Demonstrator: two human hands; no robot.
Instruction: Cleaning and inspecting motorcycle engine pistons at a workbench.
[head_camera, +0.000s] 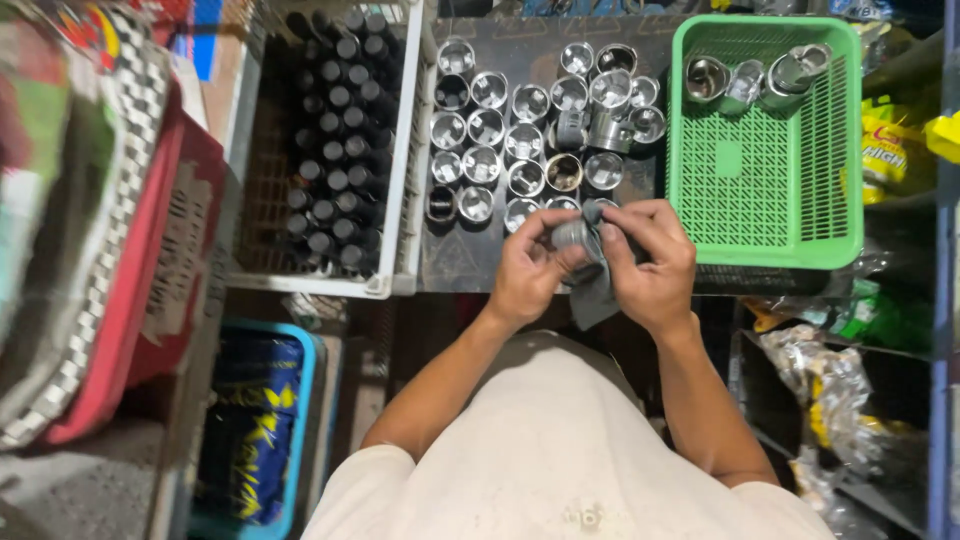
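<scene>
- Both hands grip one piston (572, 236) and a grey cloth (592, 290): left hand (528, 268) at 9 o'clock, right hand (650, 262) at 3 o'clock.
- Its long axis I cannot tell.
- Piston rows (520, 140) lie at 12 o'clock on the tabletop (455, 262).

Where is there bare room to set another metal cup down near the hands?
The green basket is mostly bare below the few cups at its far end. A dark strip of worktop lies free between the cup rows and the left hand. The white crate of black cylinders is packed. Both hands hold a cup in a grey cloth.
</scene>
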